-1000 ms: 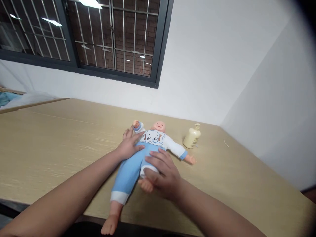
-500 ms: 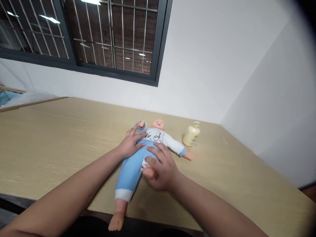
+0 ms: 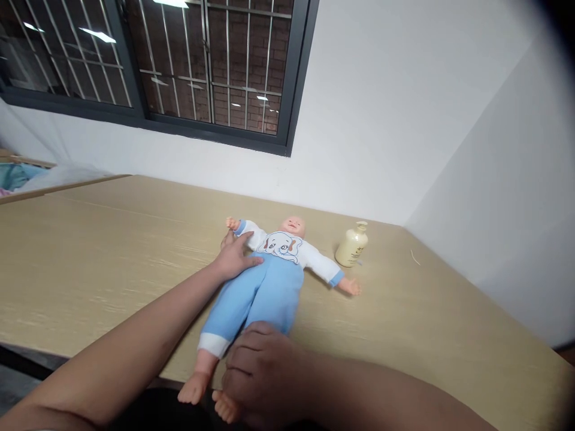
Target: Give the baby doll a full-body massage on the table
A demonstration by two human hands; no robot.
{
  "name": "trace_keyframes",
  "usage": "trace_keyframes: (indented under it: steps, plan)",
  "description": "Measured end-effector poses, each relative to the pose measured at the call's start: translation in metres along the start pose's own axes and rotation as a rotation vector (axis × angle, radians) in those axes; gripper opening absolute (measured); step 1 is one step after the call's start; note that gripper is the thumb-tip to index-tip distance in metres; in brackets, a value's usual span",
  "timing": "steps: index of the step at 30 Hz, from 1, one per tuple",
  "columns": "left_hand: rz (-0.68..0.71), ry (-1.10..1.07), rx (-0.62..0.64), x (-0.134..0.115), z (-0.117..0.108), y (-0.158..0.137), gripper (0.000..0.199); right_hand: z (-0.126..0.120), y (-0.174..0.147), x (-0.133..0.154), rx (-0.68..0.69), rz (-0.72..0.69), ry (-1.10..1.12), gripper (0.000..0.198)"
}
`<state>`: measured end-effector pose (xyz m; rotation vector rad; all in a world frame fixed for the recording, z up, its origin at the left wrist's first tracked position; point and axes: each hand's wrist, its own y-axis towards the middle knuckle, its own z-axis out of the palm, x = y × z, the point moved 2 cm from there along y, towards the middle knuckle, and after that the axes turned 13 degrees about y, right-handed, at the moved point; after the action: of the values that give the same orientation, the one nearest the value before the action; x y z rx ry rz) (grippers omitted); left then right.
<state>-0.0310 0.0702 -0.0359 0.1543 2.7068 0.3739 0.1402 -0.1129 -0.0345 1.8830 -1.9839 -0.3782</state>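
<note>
A baby doll (image 3: pixel 276 275) lies on its back on the table, its head toward the wall. It wears light blue trousers and a white top with an elephant face on the chest. My left hand (image 3: pixel 233 257) rests on the doll's side and arm, thumb on the belly and fingers spread. Nearer to me, my right hand (image 3: pixel 265 374) is wrapped round one lower leg, hiding the cuff; the toes of that foot show below it. The other leg lies straight, its bare foot (image 3: pixel 194 386) over the table's front edge. Both doll arms stretch outward.
A cream pump bottle (image 3: pixel 351 246) stands right of the doll on the wooden table (image 3: pixel 404 335). Beyond it lies a thin pale strand (image 3: pixel 415 257). A barred window (image 3: pixel 215 66) is in the wall behind. Blue cloth (image 3: pixel 20 175) shows at the far left.
My right hand has moved down toward me, and the bent doll leg is now stretched out. My left hand has shifted slightly outward, and the doll's arm beside it has swung out to the left.
</note>
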Motion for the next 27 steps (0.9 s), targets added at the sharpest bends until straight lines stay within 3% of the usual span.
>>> trace_keyframes:
  steps: [3,6,10,14,18,22,27]
  plan:
    - [0.130,0.050,-0.050,-0.004,-0.002,-0.001,0.086,-0.021,-0.001,-0.003,-0.170,-0.024,0.005,0.021]
    - [0.394,0.108,-0.106,-0.013,-0.007,-0.003,0.061,-0.046,-0.008,-0.017,-0.353,0.049,-0.077,0.014]
    - [0.564,0.145,-0.121,-0.022,-0.011,-0.005,0.043,-0.062,-0.020,-0.049,-0.399,0.156,-0.151,0.016]
    - [0.630,0.161,-0.114,-0.030,-0.009,-0.006,0.043,-0.051,-0.025,-0.076,-0.387,0.225,-0.127,0.011]
    - [0.613,0.140,-0.115,-0.033,-0.007,-0.009,0.044,-0.036,-0.021,-0.079,-0.344,0.241,-0.120,0.011]
    - [0.542,0.101,-0.164,-0.030,-0.008,-0.011,0.041,-0.043,-0.018,-0.062,-0.402,0.232,-0.104,0.010]
    - [0.290,0.005,-0.073,-0.016,-0.002,-0.005,0.067,-0.049,-0.008,-0.028,-0.441,0.097,-0.022,0.019]
